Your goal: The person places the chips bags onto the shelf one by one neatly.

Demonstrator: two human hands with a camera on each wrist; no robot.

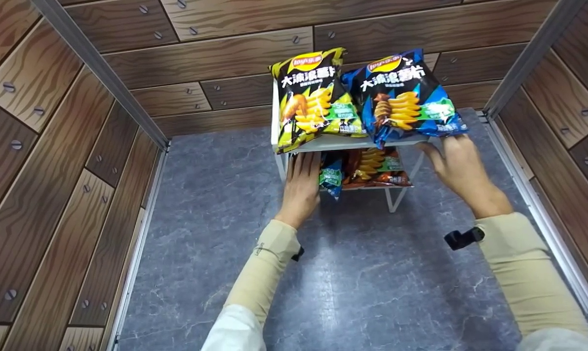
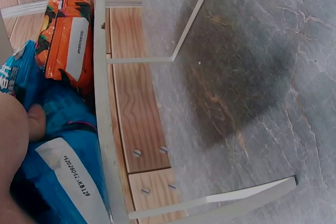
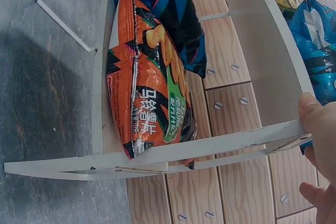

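Note:
In the head view, my left hand reaches under the top shelf with fingers straight. A blue bag of potato chips lies right beside it. The left wrist view has a digit of that hand touching blue chip packaging; the fingertips are hidden under the shelf. My right hand is at the front right corner of a white two-tier rack, thumb against the rim and fingers curled round its outer side. An orange bag of chips lies on the lower tier.
On the top shelf lie a yellow-black chip bag and a blue-black chip bag, the latter overhanging the front edge. Wood-patterned walls enclose the grey marbled floor. A thin rack leg stands below the shelves.

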